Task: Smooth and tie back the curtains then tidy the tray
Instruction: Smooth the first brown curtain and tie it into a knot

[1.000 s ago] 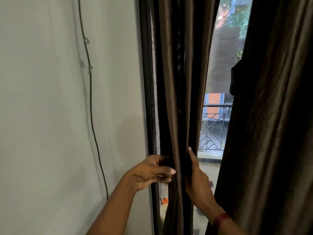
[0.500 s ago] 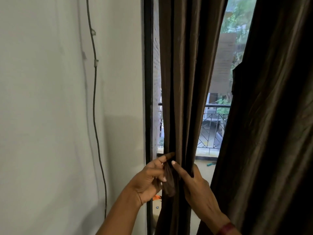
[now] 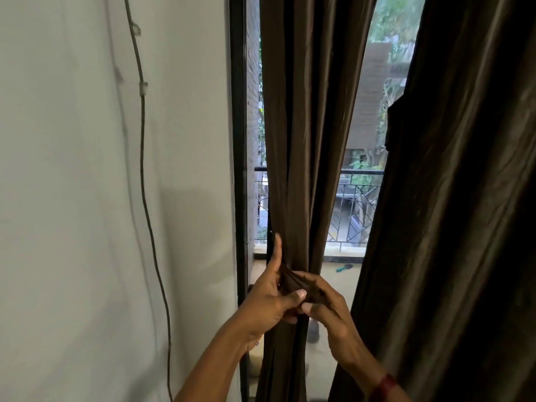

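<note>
The curtain (image 3: 304,140) hangs gathered beside the window frame (image 3: 239,140); soft, light, probably slippery cloth. The left hand (image 3: 268,300) and right hand (image 3: 329,311) each pinch a fabric band (image 3: 293,282) at its bunched waist, the sensible hold.

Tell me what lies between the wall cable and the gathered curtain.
In the head view, bare white wall, then the black door frame and a narrow strip of window separate the cable from the gathered curtain.

I see pale wall (image 3: 72,198) left of the dark door frame (image 3: 238,140), thin cable (image 3: 142,158) clipped down it, daylit balcony railing (image 3: 361,171) and a building (image 3: 368,97) right of the frame.
</note>
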